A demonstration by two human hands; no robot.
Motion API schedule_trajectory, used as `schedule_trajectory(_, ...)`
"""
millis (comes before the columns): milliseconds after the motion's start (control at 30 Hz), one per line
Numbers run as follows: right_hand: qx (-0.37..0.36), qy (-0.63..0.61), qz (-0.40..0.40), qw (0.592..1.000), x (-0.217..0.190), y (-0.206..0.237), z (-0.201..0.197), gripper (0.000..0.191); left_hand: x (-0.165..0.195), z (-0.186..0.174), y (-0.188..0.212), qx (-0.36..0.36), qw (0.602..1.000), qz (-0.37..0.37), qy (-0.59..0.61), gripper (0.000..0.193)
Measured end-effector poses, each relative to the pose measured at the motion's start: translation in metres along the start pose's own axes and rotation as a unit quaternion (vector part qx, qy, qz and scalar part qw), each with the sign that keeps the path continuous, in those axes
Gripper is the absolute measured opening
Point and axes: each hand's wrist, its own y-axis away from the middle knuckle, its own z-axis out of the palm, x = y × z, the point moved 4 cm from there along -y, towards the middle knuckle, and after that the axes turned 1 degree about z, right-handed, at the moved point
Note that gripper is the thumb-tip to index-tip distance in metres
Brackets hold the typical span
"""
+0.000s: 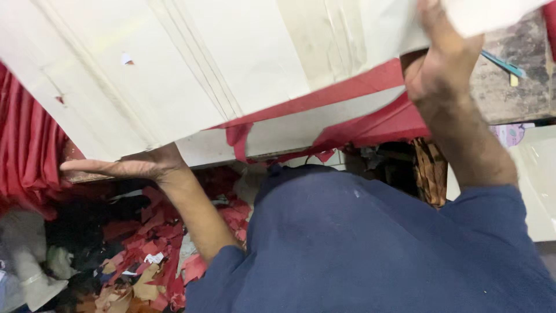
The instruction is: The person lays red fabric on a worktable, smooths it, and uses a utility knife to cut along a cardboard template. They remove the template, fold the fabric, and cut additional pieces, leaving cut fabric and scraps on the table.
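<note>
A large sheet of stiff white material [174, 64] fills the upper part of the head view, lifted off the table edge. My left hand [136, 166] is under its lower left corner, fingers flat and pointing left against the underside. My right hand [443, 58] grips the sheet's right edge near the top, thumb and fingers wrapped over it. Beneath the white sheet lies red fabric [370, 124] with a strip hanging down at the middle.
Red cloth [26, 150] hangs in folds at the left. Red and tan scraps [156, 255] litter the floor below. A worn grey table surface [509, 87] with a blue-handled tool [501, 64] is at the right. My blue shirt [359, 243] fills the lower frame.
</note>
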Motion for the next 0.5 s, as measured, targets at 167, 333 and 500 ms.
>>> schedule_trajectory(167,0.137,-0.061,0.174,0.973,0.054,0.136,-0.094,0.060,-0.007,-0.052,0.050,-0.054,0.986,-0.147,-0.064,0.077)
schedule_trajectory(333,0.184,-0.052,0.276,0.942,0.126,0.235,-0.145,0.060,-0.035,-0.117,0.102,-0.051,0.954,-0.230,-0.184,0.067)
schedule_trajectory(500,0.182,-0.089,0.282,0.938,0.183,0.267,-0.151,0.056,-0.051,-0.148,0.104,-0.014,0.952,-0.250,-0.174,0.061)
